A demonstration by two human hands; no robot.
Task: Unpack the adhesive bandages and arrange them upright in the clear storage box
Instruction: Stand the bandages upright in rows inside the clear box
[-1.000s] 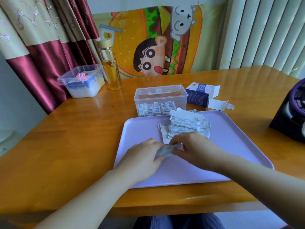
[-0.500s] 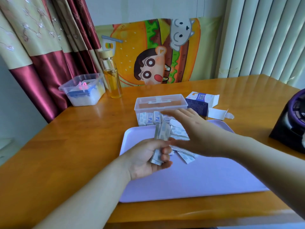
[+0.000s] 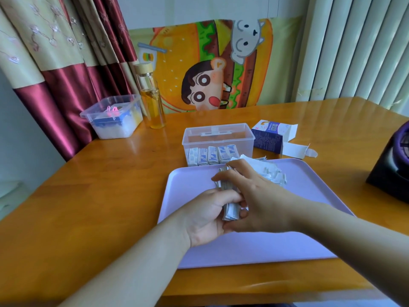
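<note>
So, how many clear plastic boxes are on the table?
2: the open clear box behind the lilac plastic tray, the lidded clear box beside the glass bottle. None seems hidden.

No legible text: print on blue carton (image 3: 267, 140) and bandage wrappers (image 3: 212, 155) too small, blurred.

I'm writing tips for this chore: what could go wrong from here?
1. The stack of bandages looks uneven, gripped by the left hand with the right hand arched over its top; it could fan out or slip onto the tray.
2. The clear storage box already has a row of bandages standing at its front wall; pushing the stack in might tip them.
</note>
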